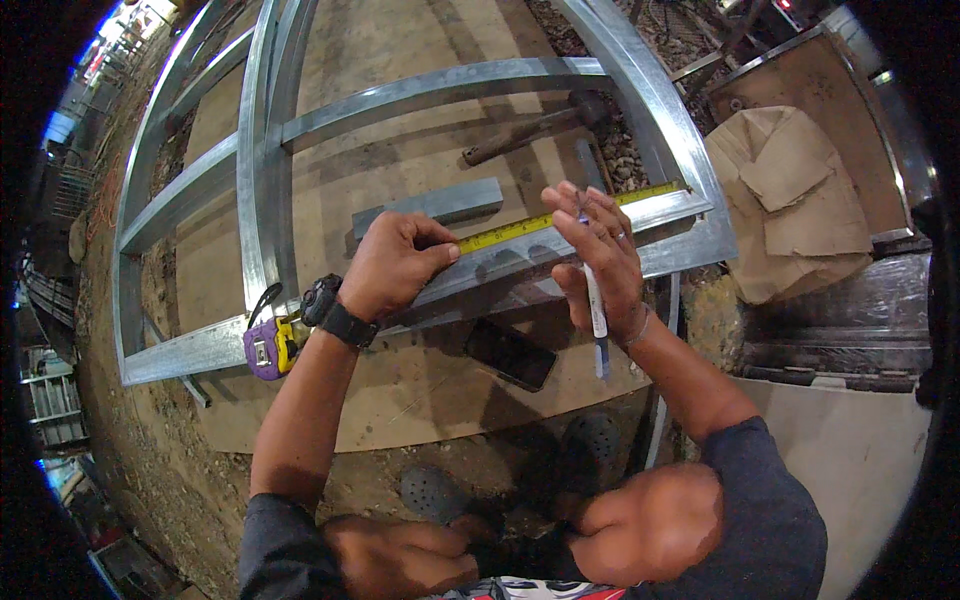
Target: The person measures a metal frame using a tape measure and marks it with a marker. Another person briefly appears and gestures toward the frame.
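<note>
My left hand pinches the yellow blade of a tape measure between thumb and forefinger. The blade runs along a galvanized steel bar at the near side of a welded-looking metal frame. Beside my left wrist, the purple and yellow tape measure case rests on the frame. Over the blade's right part is my right hand, fingers partly spread, with a white marker pen held among them, pointing down toward me. A short grey metal tube lies just beyond the blade.
Inside the frame lies a mallet on a brown board. A black phone is on the board nearer to me. At the right are folded brown paper and a metal-edged panel. Gravel and dirt surround the board.
</note>
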### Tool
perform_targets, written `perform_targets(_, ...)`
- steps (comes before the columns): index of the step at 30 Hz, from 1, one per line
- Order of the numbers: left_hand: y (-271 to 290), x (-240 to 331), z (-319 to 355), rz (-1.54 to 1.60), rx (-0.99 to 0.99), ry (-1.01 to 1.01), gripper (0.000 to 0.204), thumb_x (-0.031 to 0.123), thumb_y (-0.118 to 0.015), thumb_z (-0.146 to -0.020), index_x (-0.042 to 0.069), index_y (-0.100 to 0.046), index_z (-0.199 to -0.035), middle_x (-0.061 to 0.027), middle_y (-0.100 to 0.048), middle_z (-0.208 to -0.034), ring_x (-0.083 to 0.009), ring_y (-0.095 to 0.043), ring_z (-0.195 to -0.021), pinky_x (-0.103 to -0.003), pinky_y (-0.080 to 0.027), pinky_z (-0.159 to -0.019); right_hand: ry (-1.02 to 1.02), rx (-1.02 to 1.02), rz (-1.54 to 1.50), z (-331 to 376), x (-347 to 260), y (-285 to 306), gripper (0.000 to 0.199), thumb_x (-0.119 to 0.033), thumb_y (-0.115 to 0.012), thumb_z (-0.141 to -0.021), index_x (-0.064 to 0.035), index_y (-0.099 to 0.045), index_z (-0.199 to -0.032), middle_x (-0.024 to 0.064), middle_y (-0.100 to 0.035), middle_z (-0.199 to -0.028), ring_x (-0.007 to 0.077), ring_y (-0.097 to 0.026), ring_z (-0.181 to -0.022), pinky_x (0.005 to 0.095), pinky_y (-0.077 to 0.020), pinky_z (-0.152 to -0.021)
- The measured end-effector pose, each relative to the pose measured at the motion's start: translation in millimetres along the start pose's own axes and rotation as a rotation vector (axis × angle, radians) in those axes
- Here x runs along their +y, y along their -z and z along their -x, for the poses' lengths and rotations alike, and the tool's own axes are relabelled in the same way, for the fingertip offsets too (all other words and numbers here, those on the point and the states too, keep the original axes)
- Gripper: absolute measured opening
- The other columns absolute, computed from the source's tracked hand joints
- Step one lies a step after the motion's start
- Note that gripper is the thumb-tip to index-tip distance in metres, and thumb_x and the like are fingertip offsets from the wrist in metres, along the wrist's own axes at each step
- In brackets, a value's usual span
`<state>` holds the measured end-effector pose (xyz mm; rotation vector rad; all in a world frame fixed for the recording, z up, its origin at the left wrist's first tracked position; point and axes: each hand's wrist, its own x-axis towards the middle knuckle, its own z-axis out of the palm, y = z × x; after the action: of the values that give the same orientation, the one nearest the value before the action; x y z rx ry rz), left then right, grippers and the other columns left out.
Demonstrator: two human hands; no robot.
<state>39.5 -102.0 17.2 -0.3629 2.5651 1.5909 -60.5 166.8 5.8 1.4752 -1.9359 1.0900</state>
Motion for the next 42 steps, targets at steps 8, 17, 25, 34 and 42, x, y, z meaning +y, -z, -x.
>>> perform_targets(8,0,2,0,-0.008,-0.018,-0.021,0.024,0.013,-0.08,-0.09,-0.006,-0.079,-0.104,-0.0058,-0.076,-0.087,-0.01,-0.065,-0.078,-0.03,-0.054,-0.073,-0.014,-0.138,0.021,21,-22,-5,0.036,-0.015,-0.066,-0.102,-0.0078,-0.06,-0.137,0.0155,-0.069,-0.14,0.0333,-0.064,-0.124,0.0481,-0.0449,-0.108)
perform_targets(17,1,1,1,-0.008,-0.004,-0.063,0.026,0.016,-0.078,-0.087,-0.006,-0.078,-0.101,-0.0176,-0.076,-0.084,-0.0175,-0.068,-0.075,-0.035,-0.055,-0.074,-0.051,-0.22,0.072,27,-32,-21,0.053,-0.018,-0.077,-0.089,-0.0135,-0.063,-0.14,0.0084,-0.069,-0.14,0.0256,-0.064,-0.109,0.0419,-0.0441,-0.098)
perform_targets(25,-1,-2,-2,-0.032,-0.027,-0.015,0.023,0.015,-0.079,-0.09,-0.006,-0.078,-0.101,-0.0082,-0.077,-0.088,-0.0118,-0.067,-0.081,-0.032,-0.055,-0.077,-0.029,-0.266,0.056,17,-38,-27,0.051,-0.009,-0.076,-0.087,-0.0103,-0.064,-0.136,0.008,-0.072,-0.136,0.0262,-0.064,-0.107,0.0411,-0.0421,-0.098)
perform_targets(34,1,-1,-1,-0.042,-0.035,-0.082,0.023,0.013,-0.079,-0.089,-0.006,-0.078,-0.101,-0.0064,-0.075,-0.085,-0.0105,-0.065,-0.08,-0.031,-0.055,-0.075,-0.128,-0.069,0.09,-11,-25,-38,0.044,-0.01,-0.076,-0.088,-0.0159,-0.068,-0.13,0.0043,-0.075,-0.125,0.0253,-0.068,-0.111,0.0439,-0.04,-0.108)
perform_targets(42,3,-9,-1,0.033,-0.071,-0.107,0.024,0.012,-0.076,-0.09,-0.005,-0.077,-0.107,-0.0076,-0.076,-0.092,-0.012,-0.065,-0.085,-0.032,-0.055,-0.081,-0.313,-0.172,0.102,-18,-7,-48,0.03,-0.009,-0.075,-0.092,-0.0149,-0.07,-0.12,0.0018,-0.075,-0.097,0.0204,-0.067,-0.092,0.0394,-0.0382,-0.105)
